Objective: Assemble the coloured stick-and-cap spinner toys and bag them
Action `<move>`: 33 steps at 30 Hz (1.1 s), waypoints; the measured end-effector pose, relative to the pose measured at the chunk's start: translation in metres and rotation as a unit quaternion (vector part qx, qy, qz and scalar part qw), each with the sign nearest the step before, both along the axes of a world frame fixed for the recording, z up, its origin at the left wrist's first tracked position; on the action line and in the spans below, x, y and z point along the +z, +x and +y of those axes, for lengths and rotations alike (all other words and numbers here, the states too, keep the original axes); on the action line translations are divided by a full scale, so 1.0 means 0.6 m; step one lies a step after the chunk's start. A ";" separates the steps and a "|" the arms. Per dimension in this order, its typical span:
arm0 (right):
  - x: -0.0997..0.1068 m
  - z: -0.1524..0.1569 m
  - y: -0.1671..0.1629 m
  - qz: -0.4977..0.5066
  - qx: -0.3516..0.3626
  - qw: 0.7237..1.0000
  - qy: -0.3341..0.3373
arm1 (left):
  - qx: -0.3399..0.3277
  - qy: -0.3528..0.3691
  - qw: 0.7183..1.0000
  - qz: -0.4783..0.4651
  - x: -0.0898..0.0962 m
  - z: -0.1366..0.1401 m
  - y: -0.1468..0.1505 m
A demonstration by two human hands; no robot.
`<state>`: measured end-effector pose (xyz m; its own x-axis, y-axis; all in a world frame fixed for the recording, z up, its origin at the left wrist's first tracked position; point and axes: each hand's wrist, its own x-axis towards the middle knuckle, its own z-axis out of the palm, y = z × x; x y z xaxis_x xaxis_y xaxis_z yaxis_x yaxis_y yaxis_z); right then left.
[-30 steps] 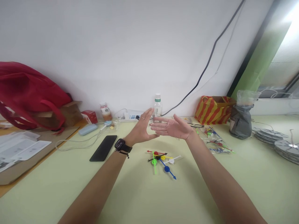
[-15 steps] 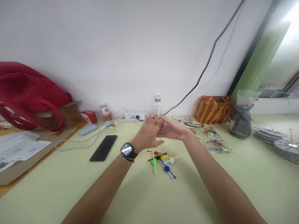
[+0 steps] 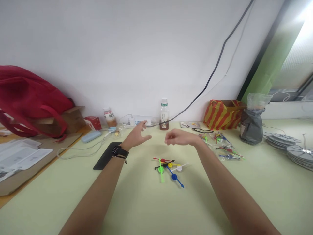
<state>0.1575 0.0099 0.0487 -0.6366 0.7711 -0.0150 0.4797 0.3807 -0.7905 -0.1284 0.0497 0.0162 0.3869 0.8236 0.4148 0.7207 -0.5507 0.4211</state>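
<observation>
My left hand (image 3: 137, 135) is held above the desk with thumb and fingers spread; nothing is in it. Across a gap, my right hand (image 3: 181, 137) hovers with its fingers loosely curled downward, and no object shows in it. Below and between both hands lies a loose cluster of plastic arrow spinners: a red spinner (image 3: 163, 160), a black one (image 3: 165, 165), a yellow one (image 3: 170, 165), a green one (image 3: 160, 170), a white one (image 3: 179, 168) and a blue spinner (image 3: 174, 177). Neither hand touches them.
Bagged spinners (image 3: 228, 150) lie at the right, near stacked grey discs (image 3: 299, 156) and a grey bag (image 3: 252, 127). A drink bottle (image 3: 164, 114) stands by the wall. Beside my left wrist is a black phone (image 3: 104, 160); a red bag (image 3: 31, 94) sits far left.
My hands were together, fingers touching, and have moved apart. The left went leftward and spread its fingers; the right has its fingers curled down. The spinners have stayed put.
</observation>
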 end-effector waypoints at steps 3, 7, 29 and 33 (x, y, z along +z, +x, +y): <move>-0.029 0.004 -0.023 -0.179 0.075 0.980 -0.051 | -0.026 -0.062 0.997 -0.044 -0.004 0.006 -0.007; -0.051 0.004 -0.045 -0.244 0.139 0.956 -0.081 | -0.047 -0.117 0.989 -0.082 0.000 -0.003 0.008; 0.040 -0.001 0.060 0.105 -0.260 0.948 0.153 | -0.224 -0.353 0.896 -0.148 0.020 -0.029 0.032; 0.041 -0.006 0.034 0.111 -0.240 0.954 0.144 | -0.249 -0.363 0.882 -0.170 0.018 -0.031 0.042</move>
